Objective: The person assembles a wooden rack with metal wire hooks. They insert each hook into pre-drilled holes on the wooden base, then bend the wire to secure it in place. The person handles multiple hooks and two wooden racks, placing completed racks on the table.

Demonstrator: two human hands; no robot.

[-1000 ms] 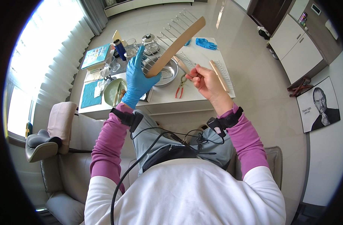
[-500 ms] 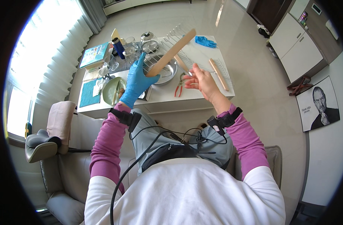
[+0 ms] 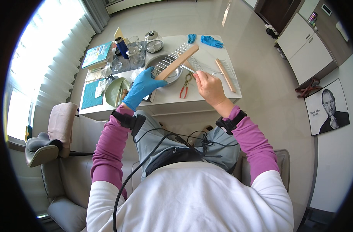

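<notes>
In my blue-gloved left hand (image 3: 143, 86) is one end of a wire rack (image 3: 169, 58) with a wooden bar (image 3: 178, 62) along its side. The rack is tilted above the table, over a round steel bowl (image 3: 175, 78). My bare right hand (image 3: 208, 86) pinches a thin metal rod (image 3: 189, 69) that points at the rack; its exact kind is too small to tell. The rod's tip seems near the wooden bar, but contact is unclear. Red-handled pliers (image 3: 185, 88) lie on the table just left of my right hand.
The white table (image 3: 172, 101) also bears a second wood-and-wire rack (image 3: 224, 75) at right, blue gloves (image 3: 212, 41) at the back, a green plate (image 3: 115, 92), a blue bottle (image 3: 121, 48), glassware (image 3: 136, 55) and books (image 3: 97, 55). A black cable (image 3: 140, 164) crosses my lap.
The rack has turned in my left hand, its wire prongs now showing more plainly, and its far end has come lower. My right hand's fingers have closed on the metal rod.
</notes>
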